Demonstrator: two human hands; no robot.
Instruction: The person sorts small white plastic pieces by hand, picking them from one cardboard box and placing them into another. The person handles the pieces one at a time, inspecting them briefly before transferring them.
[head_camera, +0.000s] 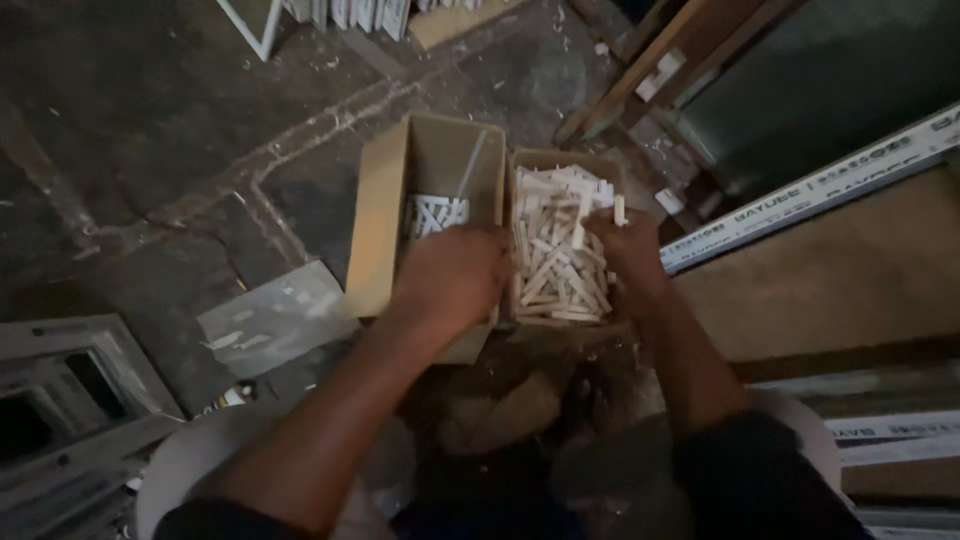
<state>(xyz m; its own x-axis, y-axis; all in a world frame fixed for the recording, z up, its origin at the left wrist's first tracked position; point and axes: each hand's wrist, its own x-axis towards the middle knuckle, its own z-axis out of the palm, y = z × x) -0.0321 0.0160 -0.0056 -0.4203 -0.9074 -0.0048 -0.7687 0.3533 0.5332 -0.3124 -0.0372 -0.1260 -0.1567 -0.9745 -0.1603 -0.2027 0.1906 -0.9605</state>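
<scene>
Cardboard boxes (380, 230) touching; hands (450, 275) inside.

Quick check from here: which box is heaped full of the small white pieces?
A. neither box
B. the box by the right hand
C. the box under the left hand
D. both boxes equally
B: the box by the right hand is piled with white pieces, while the left-hand box shows only a few at its bottom.
</scene>
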